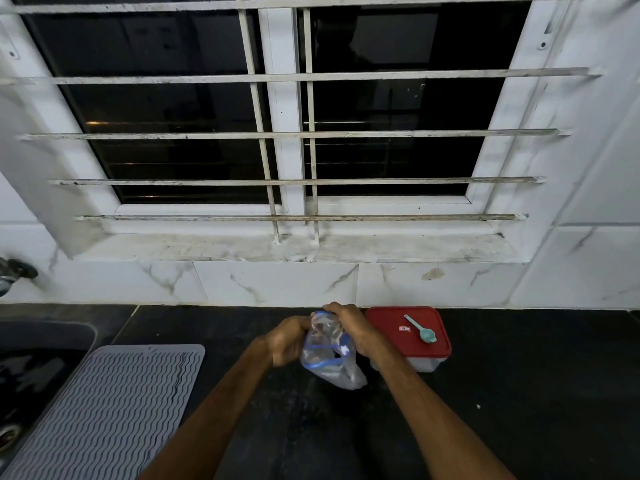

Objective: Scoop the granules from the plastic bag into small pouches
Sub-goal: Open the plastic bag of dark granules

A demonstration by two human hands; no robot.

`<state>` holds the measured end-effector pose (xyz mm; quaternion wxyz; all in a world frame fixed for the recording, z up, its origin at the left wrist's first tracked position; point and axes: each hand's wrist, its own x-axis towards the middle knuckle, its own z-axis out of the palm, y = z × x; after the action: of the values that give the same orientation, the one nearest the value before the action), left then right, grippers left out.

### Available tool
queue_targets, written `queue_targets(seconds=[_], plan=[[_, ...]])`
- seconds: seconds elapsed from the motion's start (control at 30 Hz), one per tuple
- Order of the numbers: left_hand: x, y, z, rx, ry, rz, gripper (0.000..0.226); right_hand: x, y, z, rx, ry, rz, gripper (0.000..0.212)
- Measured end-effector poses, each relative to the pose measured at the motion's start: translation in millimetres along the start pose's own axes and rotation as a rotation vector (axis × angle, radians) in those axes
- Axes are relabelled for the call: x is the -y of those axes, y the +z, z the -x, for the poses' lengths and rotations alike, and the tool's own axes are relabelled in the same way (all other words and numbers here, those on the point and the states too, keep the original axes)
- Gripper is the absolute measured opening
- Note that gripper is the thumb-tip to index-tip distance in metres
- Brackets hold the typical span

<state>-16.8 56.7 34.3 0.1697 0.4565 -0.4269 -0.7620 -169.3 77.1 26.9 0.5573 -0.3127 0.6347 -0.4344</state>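
Both forearms reached forward over the dark table [485,393], hands meeting near the back wall. The left hand [289,341] curled around the left side of a clear bag [327,355] with blue trim, while the right hand [349,323] arched over its top, fingers pinching the gathered plastic. The bag hung between them, its lower end at the table. Just right stood a red-lidded box [388,320] with a teal scoop [420,329] lying on it. A grey mat [104,410] lay well to the left.

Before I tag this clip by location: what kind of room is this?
Most likely a home kitchen: a dark stone counter under a barred window, a sink at the left with a ribbed drying mat beside it, and a red-lidded food container.
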Motion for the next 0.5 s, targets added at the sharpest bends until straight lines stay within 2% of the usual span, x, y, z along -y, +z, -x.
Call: queue_targets(seconds=[0.13, 0.17, 0.27, 0.3, 0.37, 0.5], plan=[[-3, 12, 4, 0.037, -0.022, 0.130, 0.071, -9, 0, -5, -0.072, -0.200, 0.442, 0.048], [-1, 14, 1, -0.017, -0.001, 0.147, 0.071, -11, 0, -5, -0.102, -0.256, 0.529, 0.047], [5, 12, -13, -0.322, 0.103, 0.156, 0.047, -13, -4, -2, -0.229, -0.420, 0.670, 0.036], [8, 8, -19, -0.425, 0.131, 0.161, 0.045, -11, -5, 0, -0.294, -0.487, 0.707, 0.037], [8, 4, -26, -0.530, 0.165, 0.177, 0.046, -7, -4, 5, -0.399, -0.558, 0.765, 0.041], [7, 8, -22, -0.595, 0.250, 0.243, 0.036, -3, 5, 12, -0.338, -0.410, 0.996, 0.055]])
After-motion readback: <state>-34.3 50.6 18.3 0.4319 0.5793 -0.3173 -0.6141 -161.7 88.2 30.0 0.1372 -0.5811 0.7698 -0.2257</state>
